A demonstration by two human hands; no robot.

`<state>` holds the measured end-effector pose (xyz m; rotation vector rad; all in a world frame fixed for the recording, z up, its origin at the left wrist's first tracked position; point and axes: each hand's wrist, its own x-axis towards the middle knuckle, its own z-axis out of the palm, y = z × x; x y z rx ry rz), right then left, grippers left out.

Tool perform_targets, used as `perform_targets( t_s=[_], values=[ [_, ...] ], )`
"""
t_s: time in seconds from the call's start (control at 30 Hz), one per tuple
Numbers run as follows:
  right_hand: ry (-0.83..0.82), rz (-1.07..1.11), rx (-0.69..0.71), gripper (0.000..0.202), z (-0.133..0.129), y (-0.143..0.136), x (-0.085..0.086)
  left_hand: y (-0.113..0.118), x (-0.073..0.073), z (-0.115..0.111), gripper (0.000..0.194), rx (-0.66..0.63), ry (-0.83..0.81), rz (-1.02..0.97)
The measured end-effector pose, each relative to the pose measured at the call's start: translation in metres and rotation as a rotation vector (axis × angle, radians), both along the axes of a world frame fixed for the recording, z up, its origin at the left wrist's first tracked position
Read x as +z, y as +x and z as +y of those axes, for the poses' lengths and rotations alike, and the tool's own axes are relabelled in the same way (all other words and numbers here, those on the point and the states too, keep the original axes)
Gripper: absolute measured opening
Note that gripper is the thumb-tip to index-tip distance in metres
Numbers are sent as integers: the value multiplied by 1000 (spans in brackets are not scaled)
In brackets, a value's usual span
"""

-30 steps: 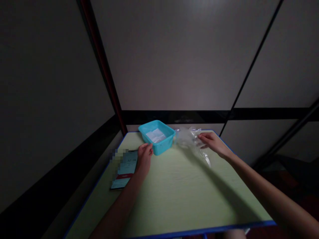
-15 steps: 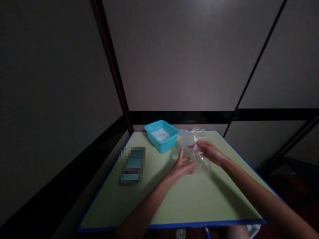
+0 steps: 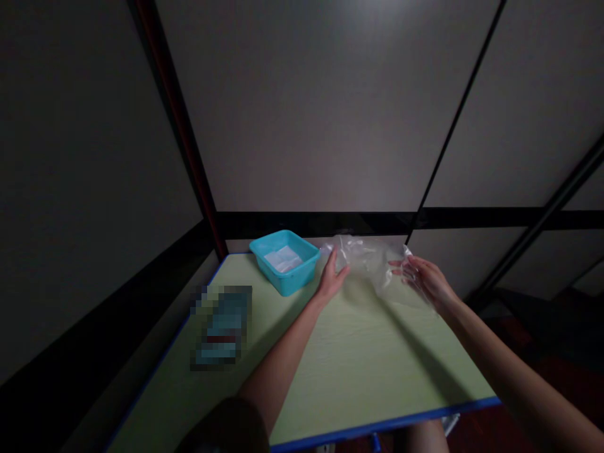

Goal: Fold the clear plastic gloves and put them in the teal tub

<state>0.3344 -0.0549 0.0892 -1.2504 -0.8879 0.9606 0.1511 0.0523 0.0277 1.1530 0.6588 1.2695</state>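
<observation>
A crinkled clear plastic bag (image 3: 365,261) stretches between my two hands above the far part of the table. On its left end is my left hand (image 3: 331,278), fingers closed on the film; the bag partly hides the fingertips. My right hand (image 3: 431,281) grips the opposite end, with the thin plastic bunched around its fingers. Just left of my left hand stands a turquoise plastic basket (image 3: 299,277), which has a white sheet-like item (image 3: 283,258) lying inside.
The pale green table (image 3: 372,371) has a blue edge. A pixelated, blurred rectangular object (image 3: 224,324) lies on its left side. Behind the table rises a grey panelled wall (image 3: 306,126) with a black band.
My left hand, open beside the bag before, has moved up and onto its left end. My right hand has moved right, and the bag is spread wider. The view has shifted right.
</observation>
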Motion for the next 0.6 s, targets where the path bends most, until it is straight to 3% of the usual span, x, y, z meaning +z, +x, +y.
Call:
perform_targets(
  t_s=[0.13, 0.27, 0.43, 0.53, 0.6],
  values=[
    [-41, 55, -9, 17, -10, 4, -5, 2, -2, 9, 63, -24, 92, 118],
    [-136, 98, 156, 16, -20, -5, -11, -7, -15, 5, 75, -98, 80, 242],
    [-244, 180, 461, 10, -32, -35, -15, -34, -16, -11, 49, -193, 51, 338],
    [-203, 285, 665, 17, -36, -51, -12, -58, -8, -26, 33, -249, 18, 352],
    [-144, 334, 733, 21, -36, -56, -11, -76, -2, -38, 36, -265, -45, 345]
  ],
)
